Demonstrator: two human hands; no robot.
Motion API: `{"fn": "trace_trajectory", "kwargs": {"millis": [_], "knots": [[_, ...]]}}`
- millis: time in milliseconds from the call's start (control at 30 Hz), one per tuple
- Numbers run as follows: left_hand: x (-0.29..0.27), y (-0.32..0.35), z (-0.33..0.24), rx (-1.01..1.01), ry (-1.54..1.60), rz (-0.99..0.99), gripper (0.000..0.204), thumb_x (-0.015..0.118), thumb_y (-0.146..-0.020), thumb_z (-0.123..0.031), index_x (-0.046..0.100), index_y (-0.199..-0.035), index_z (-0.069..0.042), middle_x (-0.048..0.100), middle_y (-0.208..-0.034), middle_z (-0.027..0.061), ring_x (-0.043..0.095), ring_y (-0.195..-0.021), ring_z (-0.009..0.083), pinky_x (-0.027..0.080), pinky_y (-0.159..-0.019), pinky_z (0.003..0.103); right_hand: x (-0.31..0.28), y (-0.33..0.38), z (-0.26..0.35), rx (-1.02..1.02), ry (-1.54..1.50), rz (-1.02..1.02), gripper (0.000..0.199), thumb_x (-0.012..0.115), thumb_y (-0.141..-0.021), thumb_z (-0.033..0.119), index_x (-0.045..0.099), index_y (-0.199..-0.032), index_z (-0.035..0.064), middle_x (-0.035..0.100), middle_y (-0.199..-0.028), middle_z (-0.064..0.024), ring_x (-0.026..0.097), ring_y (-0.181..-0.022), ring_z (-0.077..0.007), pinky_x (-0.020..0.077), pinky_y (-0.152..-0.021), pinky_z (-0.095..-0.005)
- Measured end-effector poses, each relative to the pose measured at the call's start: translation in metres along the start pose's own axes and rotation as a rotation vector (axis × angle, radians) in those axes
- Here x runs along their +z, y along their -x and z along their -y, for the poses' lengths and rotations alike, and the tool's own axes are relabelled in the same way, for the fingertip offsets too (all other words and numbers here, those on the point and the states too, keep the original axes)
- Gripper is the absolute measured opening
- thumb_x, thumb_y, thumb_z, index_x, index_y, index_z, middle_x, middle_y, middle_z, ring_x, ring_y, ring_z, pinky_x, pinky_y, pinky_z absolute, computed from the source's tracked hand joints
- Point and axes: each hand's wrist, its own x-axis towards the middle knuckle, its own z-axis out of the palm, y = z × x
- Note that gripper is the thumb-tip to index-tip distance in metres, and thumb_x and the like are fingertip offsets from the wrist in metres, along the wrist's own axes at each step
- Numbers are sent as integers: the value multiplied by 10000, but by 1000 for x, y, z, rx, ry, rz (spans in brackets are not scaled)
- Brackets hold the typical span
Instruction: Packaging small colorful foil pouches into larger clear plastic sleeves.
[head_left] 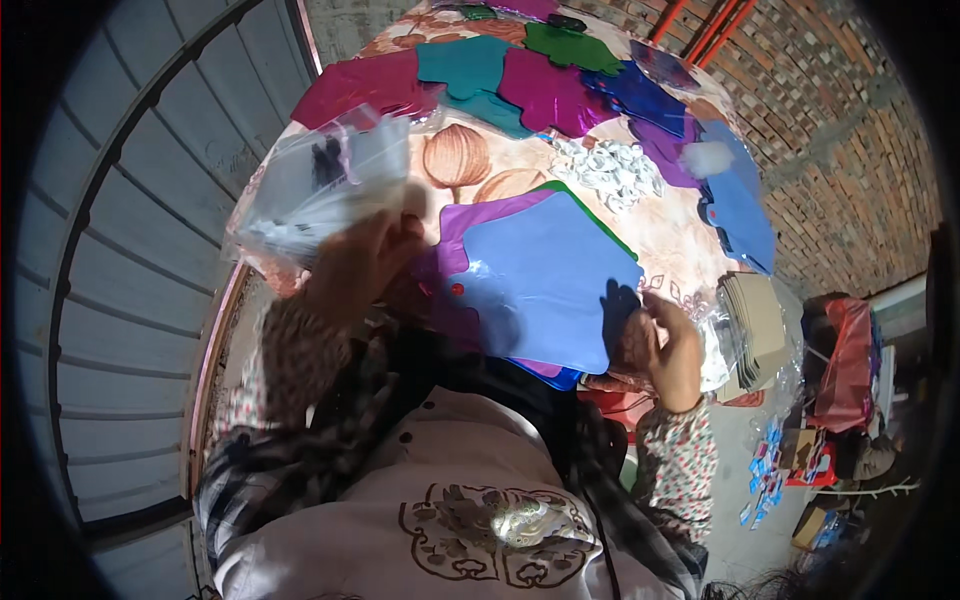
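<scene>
Over the left side of the desk (660,235), your left hand (365,255) is raised with its grip pinched on a clear plastic bag (320,185), holding it up off the surface so it hangs free above the desk's rim; the picture is blurred there, so what the dark bit inside the bag is I cannot tell. Your right hand (665,345) sits low at the near right edge, fingers curled beside the blue foil shape (545,275), though whether its grip is pressed on anything I cannot tell. That blue shape lies flat on top of a purple foil shape (470,225) and a green one whose edge just shows, stacked so the top piece is nearest to you. A heap of small white pieces (610,170) lies in the middle, well apart from both hands. The far rim is crowded with overlapping foil shapes in magenta (365,85), teal (470,70) and dark blue (740,205), so bare room is scarce: only the patterned strip around the white heap is open. A stack of tan cards (755,330) crowds the right edge beside your right hand
</scene>
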Motion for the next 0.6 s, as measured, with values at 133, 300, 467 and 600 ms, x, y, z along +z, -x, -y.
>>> {"fn": "trace_trajectory", "kwargs": {"millis": [133,300,467,600], "knots": [[7,70,9,-201,318,383,211,670,-806,-231,626,-798,-25,595,-640,69,576,-592,142,453,-543,304,-1,-55,2,27,24,109,201,540,-864,89,606,-1027,-8,635,-876,-194,623,-779,-307,477,-713,-344],[87,104,5,-346,708,690,302,657,-805,-329,625,-825,-29,601,-677,47,552,-628,102,439,-569,263,44,-99,-55,-89,317,118,214,524,-879,160,611,-996,3,620,-867,-215,598,-789,-370,473,-707,-389],[133,99,-9,-551,979,827,339,618,-837,-382,618,-895,-48,612,-768,8,569,-669,129,465,-610,256,64,-93,-44,-39,486,83,238,498,-892,221,615,-977,32,613,-889,-196,589,-824,-369,468,-723,-435],[121,92,-20,-567,1076,858,365,558,-897,-307,530,-1118,-18,607,-943,65,585,-765,148,504,-710,274,60,-78,-29,51,464,144,253,494,-899,252,621,-966,44,614,-909,-181,591,-828,-359,467,-723,-443]]}}
